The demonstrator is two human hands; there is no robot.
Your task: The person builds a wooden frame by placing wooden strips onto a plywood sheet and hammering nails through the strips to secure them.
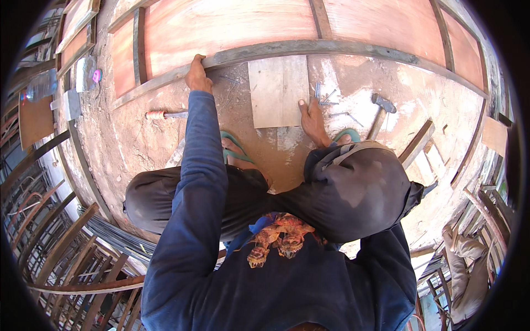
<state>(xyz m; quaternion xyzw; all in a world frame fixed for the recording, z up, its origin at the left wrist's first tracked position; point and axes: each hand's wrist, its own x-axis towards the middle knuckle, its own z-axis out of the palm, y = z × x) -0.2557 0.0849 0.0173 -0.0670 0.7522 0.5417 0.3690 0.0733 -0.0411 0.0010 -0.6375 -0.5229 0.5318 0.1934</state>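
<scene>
My left hand (197, 74) is closed over the front batten (265, 48) of a wooden frame backed with reddish plywood (232, 27). Near the right edge of a small pale plywood piece (279, 91), my right hand (313, 122) reaches down to the ground. Its thumb stands apart from the fingers, whose tips are beside several loose nails (327, 100). More nails (346, 116) lie a little to the right. Beside my right foot, a hammer (378, 113) rests with its metal head pointing away from me. An orange-handled tool (157, 115) lies left of my left forearm, partly hidden by it.
Wood offcuts (417, 144) lie right of my knee. A clear plastic bottle (85, 74) and a water jug (41, 87) stand at the far left. Stacked timber (66, 248) and dark rods (118, 234) fill the lower left. Cloth (466, 259) hangs at the lower right.
</scene>
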